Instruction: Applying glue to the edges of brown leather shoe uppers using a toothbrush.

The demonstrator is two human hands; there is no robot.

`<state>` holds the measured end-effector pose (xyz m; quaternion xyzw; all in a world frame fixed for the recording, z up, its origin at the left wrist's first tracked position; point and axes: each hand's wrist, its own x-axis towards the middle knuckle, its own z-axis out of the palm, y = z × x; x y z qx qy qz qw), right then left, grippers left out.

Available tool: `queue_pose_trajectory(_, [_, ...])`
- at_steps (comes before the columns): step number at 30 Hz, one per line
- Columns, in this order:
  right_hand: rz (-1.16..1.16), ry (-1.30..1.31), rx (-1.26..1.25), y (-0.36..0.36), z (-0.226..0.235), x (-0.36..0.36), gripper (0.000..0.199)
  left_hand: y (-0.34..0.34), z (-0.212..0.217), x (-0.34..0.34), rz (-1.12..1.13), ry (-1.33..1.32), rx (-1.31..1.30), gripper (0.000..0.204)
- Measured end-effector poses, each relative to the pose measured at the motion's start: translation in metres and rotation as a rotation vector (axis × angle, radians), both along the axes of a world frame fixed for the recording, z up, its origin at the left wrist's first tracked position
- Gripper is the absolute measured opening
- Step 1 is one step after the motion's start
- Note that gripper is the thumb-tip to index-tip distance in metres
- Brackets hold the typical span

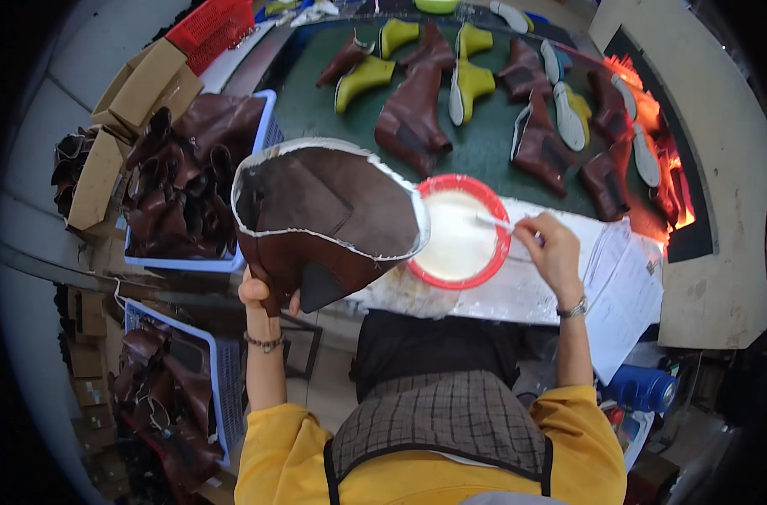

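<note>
My left hand point(254, 290) is closed round the narrow leather part of a dark brown boot upper point(316, 261). The upper is held up with its wide, white-edged opening facing me, just left of a red-rimmed bowl point(503, 244). White liquid point(455, 244) fills much of that bowl. At its right side, my right hand point(553, 254) pinches the thin white handle of a brush point(497, 222). The brush's tip reaches over the liquid; whether it touches the surface I cannot tell. Part of the bowl's left rim is hidden behind the upper.
Brown boots point(413, 118), yellow-green boot lasts point(365, 80) and pale soles point(570, 118) lie on a green belt point(316, 126). An orange-glowing heater opening point(674, 181) is at right. Blue baskets point(185, 263) of uppers stand left; papers point(623, 295) lie right.
</note>
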<state>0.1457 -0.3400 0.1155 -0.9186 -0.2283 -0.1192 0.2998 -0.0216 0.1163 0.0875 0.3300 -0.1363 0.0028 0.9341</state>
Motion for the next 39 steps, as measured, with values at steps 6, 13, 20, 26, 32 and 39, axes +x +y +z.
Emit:
queue_pose_trajectory(6, [0.039,-0.038,0.226,0.018,0.024,0.007,0.011,-0.01,-0.039,-0.006,-0.03,0.03,-0.223,0.077])
queue_pose_trajectory(13, [0.441,-0.169,0.528,0.066,0.051,0.023,0.017,-0.071,-0.024,-0.031,0.578,0.437,-0.483,0.086])
queue_pose_trajectory(20, [0.334,-0.045,0.487,0.055,0.019,0.01,0.017,-0.068,-0.017,-0.027,0.388,0.343,-0.44,0.09])
queue_pose_trajectory(26, [0.332,-0.08,0.467,0.065,0.029,0.014,0.016,-0.065,-0.01,0.007,0.195,0.3,-0.398,0.094])
queue_pose_trajectory(32, [0.413,-0.161,0.486,0.086,0.042,0.031,0.015,-0.076,-0.004,-0.008,0.004,0.257,-0.353,0.098])
queue_pose_trajectory(39, [0.428,-0.13,0.518,0.079,0.061,0.031,0.012,-0.07,0.004,0.002,-0.164,0.179,-0.305,0.103])
